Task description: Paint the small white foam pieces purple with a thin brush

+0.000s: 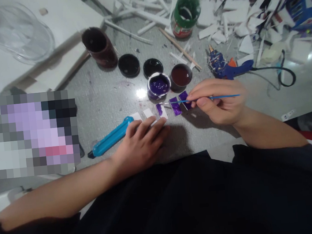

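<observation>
My right hand pinches a thin blue paintbrush, its tip pointing left over a small white piece partly coated in purple. Two fully purple pieces, a nearer one and another by my right fingertips, lie to its right. My left hand rests flat with fingers stretched out, fingertips at the lower edge of the partly painted piece and a bare white piece. Beside it is a blue utility knife. Just above the pieces stands an open pot of purple paint.
Dark red paint fills a shallow container beside two black lids, one further left. Behind stand a dark red jar and a green jar. A blue glue gun with its cord lies right. White scraps cover the back.
</observation>
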A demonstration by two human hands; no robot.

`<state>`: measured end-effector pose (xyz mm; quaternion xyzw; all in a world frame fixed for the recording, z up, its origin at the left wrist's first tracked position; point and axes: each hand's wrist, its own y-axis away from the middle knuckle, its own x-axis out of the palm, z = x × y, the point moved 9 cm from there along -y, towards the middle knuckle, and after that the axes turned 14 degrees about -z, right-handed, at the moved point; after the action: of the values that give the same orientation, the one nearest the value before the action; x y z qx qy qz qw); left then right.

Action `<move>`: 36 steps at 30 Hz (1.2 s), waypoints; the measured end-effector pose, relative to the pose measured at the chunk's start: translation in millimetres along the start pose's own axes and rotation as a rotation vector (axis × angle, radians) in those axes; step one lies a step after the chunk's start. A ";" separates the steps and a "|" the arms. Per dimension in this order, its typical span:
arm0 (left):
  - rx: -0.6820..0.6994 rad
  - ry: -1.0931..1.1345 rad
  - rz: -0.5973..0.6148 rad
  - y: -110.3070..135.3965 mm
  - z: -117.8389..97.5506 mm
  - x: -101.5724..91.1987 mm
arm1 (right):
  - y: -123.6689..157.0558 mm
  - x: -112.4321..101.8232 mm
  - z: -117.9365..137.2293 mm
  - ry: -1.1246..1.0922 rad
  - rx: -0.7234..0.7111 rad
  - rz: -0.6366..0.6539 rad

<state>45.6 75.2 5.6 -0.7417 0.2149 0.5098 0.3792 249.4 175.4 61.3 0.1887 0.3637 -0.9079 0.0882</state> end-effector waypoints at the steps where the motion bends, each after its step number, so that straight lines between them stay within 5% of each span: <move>1: -0.001 -0.001 -0.001 -0.1 0.1 -0.1 | 0.0 0.5 2.5 -0.007 -0.028 0.008; 9: 0.027 -0.048 -0.061 -3.3 -2.9 -5.4 | 10.2 -3.1 -12.8 0.002 0.096 0.025; 18: 0.030 -0.057 -0.058 -2.1 -2.7 -3.8 | 2.6 1.0 8.8 0.047 -0.119 0.041; 36: 0.046 -0.053 -0.071 -3.6 -3.7 -6.8 | 2.8 0.5 5.3 0.052 -0.052 0.063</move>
<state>47.7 74.2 13.9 -0.7261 0.1900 0.5104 0.4197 248.2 169.7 62.9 0.2213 0.3833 -0.8897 0.1120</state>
